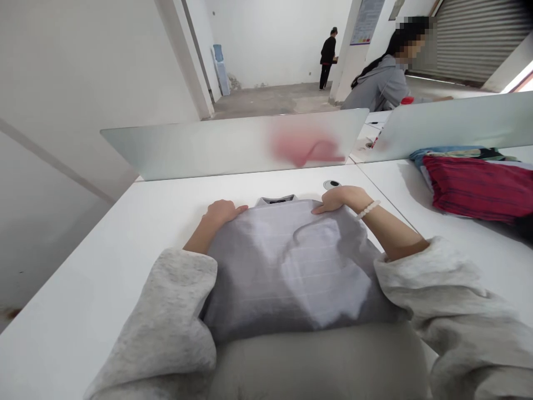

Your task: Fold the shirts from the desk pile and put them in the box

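White desk (125, 233): left hand (222, 212) and right hand (341, 199) pinch grey shirt (287, 261); fingertips hidden underneath.

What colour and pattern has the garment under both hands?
The garment is light grey with thin pale lines forming a faint check, seen in the head view.

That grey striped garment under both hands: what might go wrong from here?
The grey striped garment shows a raised crease near the right hand; pressing could set it in. Its near edge hangs over the white table edge, so it might slide off. The left hand grips only a corner, so pulling could skew it.
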A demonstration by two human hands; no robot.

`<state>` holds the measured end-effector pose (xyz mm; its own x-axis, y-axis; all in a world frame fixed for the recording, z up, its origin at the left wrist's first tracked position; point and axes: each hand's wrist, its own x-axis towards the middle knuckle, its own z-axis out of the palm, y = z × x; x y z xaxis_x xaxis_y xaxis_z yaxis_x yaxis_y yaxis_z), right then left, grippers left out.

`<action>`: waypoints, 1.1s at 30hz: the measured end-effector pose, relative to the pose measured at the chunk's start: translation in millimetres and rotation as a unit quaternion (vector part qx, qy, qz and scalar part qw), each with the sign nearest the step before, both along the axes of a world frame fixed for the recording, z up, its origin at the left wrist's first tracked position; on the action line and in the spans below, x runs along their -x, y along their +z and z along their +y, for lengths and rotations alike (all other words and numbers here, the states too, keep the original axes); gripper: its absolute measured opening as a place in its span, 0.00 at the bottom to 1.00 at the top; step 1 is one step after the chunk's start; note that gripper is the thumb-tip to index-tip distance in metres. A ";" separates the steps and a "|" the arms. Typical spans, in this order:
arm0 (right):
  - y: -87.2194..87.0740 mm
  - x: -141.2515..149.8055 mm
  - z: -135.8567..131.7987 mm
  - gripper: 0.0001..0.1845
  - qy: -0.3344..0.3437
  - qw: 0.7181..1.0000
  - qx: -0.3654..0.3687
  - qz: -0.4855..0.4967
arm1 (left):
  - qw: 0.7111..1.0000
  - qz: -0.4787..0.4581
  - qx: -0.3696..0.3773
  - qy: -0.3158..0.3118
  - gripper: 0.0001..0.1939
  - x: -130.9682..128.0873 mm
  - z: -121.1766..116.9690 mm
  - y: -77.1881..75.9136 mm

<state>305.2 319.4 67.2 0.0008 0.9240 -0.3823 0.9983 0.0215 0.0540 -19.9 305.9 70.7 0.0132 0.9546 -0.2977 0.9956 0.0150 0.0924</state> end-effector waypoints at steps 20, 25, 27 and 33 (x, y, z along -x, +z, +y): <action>-5.2 125.5 -3.5 0.18 0.295 0.762 0.165 0.552 | 0.908 -0.371 0.063 -0.184 0.26 28.3 -28.7 39.6; -4.0 124.4 -10.5 0.24 0.252 0.740 0.209 0.588 | 0.880 -0.424 0.089 -0.193 0.27 28.5 -29.8 36.1; -2.1 123.2 -10.3 0.23 0.244 0.756 0.231 0.561 | 0.877 -0.430 0.090 -0.196 0.27 28.1 -30.4 36.2; 8.5 108.9 1.6 0.21 0.250 0.787 0.218 0.520 | 0.897 -0.420 0.016 -0.141 0.28 39.0 -25.1 32.7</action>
